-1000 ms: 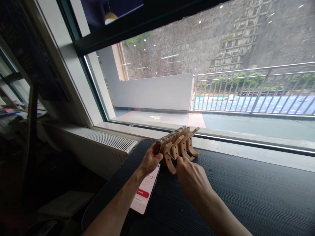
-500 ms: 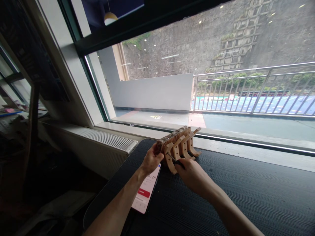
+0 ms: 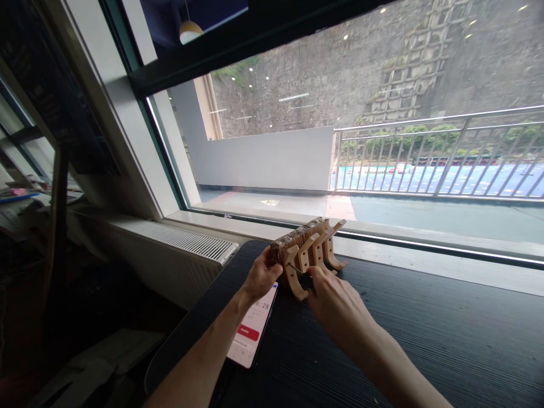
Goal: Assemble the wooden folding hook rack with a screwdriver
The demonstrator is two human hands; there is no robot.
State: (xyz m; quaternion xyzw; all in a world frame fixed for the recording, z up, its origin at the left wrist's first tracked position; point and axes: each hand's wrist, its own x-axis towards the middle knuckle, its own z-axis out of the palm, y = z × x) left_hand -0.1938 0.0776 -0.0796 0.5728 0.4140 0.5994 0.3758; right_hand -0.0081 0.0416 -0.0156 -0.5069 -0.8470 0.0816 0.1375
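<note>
A bark-covered piece of wood [image 3: 302, 232] rests on the black table, with several curved wooden hooks [image 3: 317, 252] along its near side. My left hand [image 3: 264, 275] is closed around its left end, thumb in front. A screwdriver [image 3: 304, 276] with a dark handle is gripped in my right hand [image 3: 329, 294]. Its thin shaft reaches to a hole in the nearest hook [image 3: 292, 275], which stands just right of my left thumb. My right fingers hide most of the handle. Whether a screw sits at the tip is too small to tell.
A lit phone [image 3: 250, 334] lies on the black table [image 3: 403, 323] beneath my left forearm. The white window sill [image 3: 382, 255] runs along the table's far edge. A white radiator [image 3: 187, 243] stands to the left, below the window.
My right hand has rotated around the screwdriver handle, its knuckles now turned higher. My left hand and the wooden piece stay almost where they were.
</note>
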